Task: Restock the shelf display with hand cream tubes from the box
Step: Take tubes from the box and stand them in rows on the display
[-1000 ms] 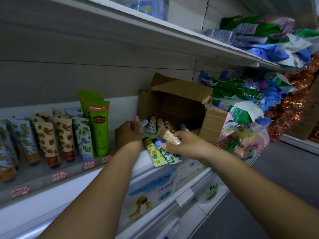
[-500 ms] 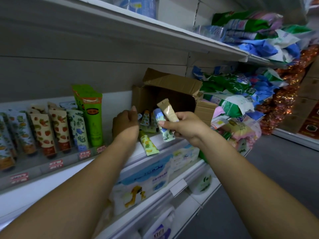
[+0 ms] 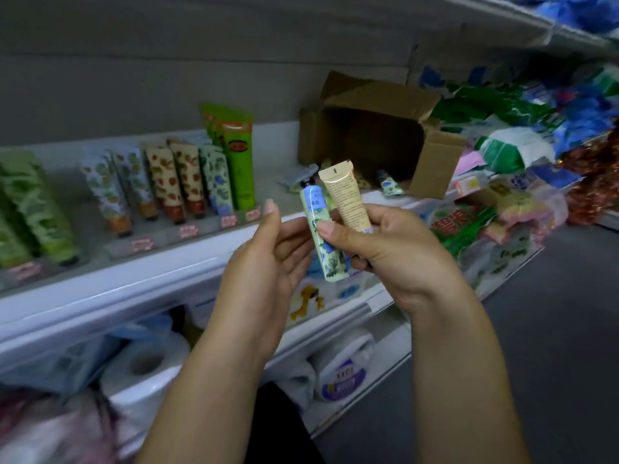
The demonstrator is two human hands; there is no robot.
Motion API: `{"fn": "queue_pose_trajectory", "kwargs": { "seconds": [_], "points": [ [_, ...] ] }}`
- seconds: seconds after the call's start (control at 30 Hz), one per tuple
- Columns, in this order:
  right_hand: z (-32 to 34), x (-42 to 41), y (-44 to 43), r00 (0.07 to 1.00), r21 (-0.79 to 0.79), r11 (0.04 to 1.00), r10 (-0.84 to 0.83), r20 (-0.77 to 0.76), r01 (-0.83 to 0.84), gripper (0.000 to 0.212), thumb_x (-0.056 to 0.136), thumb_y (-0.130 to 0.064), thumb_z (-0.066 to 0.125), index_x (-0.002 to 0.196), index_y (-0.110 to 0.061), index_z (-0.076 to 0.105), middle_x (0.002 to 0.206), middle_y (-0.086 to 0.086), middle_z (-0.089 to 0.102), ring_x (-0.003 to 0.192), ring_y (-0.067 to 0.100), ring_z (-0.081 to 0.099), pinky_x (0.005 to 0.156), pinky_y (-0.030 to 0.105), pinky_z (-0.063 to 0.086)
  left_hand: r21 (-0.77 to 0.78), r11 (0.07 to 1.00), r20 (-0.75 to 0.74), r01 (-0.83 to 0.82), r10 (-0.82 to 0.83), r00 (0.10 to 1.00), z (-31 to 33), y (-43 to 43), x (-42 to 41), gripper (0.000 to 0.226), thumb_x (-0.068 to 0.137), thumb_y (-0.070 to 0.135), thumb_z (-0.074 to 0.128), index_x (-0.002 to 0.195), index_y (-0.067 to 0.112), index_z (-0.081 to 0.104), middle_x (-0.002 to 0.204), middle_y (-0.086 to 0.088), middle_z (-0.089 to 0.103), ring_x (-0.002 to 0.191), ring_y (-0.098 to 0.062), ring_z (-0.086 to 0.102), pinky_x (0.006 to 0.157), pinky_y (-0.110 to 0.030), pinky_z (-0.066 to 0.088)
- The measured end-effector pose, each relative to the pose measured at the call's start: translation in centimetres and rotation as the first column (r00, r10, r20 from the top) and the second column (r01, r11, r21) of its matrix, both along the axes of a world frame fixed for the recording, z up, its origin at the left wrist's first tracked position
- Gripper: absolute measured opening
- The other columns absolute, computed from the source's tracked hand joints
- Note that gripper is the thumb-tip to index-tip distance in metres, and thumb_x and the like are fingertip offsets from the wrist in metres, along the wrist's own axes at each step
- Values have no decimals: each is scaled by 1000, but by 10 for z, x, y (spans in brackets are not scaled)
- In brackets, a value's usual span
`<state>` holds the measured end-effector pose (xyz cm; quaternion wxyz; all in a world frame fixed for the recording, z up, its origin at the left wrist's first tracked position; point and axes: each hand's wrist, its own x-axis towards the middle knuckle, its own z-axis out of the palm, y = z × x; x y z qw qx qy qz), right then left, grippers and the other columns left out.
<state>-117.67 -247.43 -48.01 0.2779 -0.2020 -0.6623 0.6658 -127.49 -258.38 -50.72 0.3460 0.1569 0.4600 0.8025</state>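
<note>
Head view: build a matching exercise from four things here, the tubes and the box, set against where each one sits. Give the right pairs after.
Column one:
1. beige tube
2. blue-flowered tube
3. tall green tube
4. cardboard box

Column two:
A. on its side on the shelf, flaps open
B. in the right hand, under the thumb, nearer the left hand
C. standing at the right end of the display row
D. in the right hand, on the box side of the other held tube

Pairs: 1-D, 2-B, 3-C, 4-A.
</note>
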Motion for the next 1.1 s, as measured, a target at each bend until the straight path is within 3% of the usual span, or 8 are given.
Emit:
{"fn": "queue_pose_trajectory", "kwargs": {
  "seconds": [0.3, 0.43, 0.57, 0.67, 0.77, 0.83, 0.9, 1.1],
  "points": [
    [-20, 2, -73, 989, 16, 996, 83, 125, -86, 23, 75, -13, 86, 95, -11, 73, 68, -7, 71, 58, -1, 65, 49, 9, 43, -73, 994, -83, -77, 71, 994, -15, -79, 11, 38, 94, 32, 62, 116, 2, 73, 112, -15, 77, 109, -24, 73, 108, -42, 48],
    [-22, -10, -99, 987, -11, 993, 116, 115, -115, 24, 77, -16, 85, 97, -14, 73, 75, -3, 74, 61, 0, 66, 50, 10, 44, -91, 976, -120, -200, 188, 975, -16, -105, 5, 23, 91, 19, 67, 102, -1, 74, 103, -20, 77, 103, -30, 75, 94, -36, 59],
    [-33, -20, -115, 988, 77, 997, 19, 154, -32, 10, 92, -28, 71, 100, -23, 71, 83, -6, 74, 68, 0, 62, 60, 17, 44, -64, 936, -80, -346, 340, 937, -13, -129, -4, 12, 92, 18, 68, 86, 9, 72, 99, -15, 78, 86, -21, 76, 71, -27, 61],
    [-36, -26, -122, 989, 56, 998, -18, 150, 10, 13, 97, -32, 64, 100, -22, 72, 80, -10, 73, 70, 1, 61, 68, 23, 45, -106, 909, -159, -403, 385, 909, -16, -146, -11, 23, 82, 33, 74, 98, 17, 76, 110, -5, 78, 98, -15, 69, 78, -26, 51],
    [-29, -33, -134, 997, -33, 999, -4, 76, 7, 16, 98, -34, 62, 99, -21, 72, 85, -8, 76, 70, 5, 60, 72, 27, 47, -125, 874, -211, -470, 439, 873, -17, -159, -15, 53, 64, 50, 79, 109, 22, 77, 104, 9, 78, 101, -13, 67, 90, -36, 46],
    [-26, -36, -140, 999, -75, 997, -4, 38, 6, 18, 98, -37, 62, 99, -22, 72, 84, -7, 75, 68, 8, 57, 72, 30, 48, -90, 872, -193, -481, 458, 868, -15, -166, -14, 56, 60, 55, 80, 106, 22, 77, 99, 6, 77, 99, -17, 66, 92, -41, 46],
    [-23, -39, -143, 1000, -109, 994, 0, 11, 1, 19, 97, -40, 62, 99, -24, 72, 85, -6, 76, 67, 9, 56, 71, 31, 48, -29, 879, -141, -476, 468, 872, -13, -171, -15, 47, 66, 50, 78, 105, 23, 74, 95, 3, 75, 95, -17, 67, 89, -39, 44],
    [-20, -49, -156, 999, -183, 982, 44, -23, -47, 27, 97, -44, 59, 99, -22, 73, 88, 0, 77, 71, 12, 58, 65, 33, 44, 97, 824, -44, -558, 564, 825, -12, -183, -17, 49, 88, 33, 70, 135, 33, 58, 74, 5, 66, 69, -10, 65, 68, -22, 55]
  ]
}}
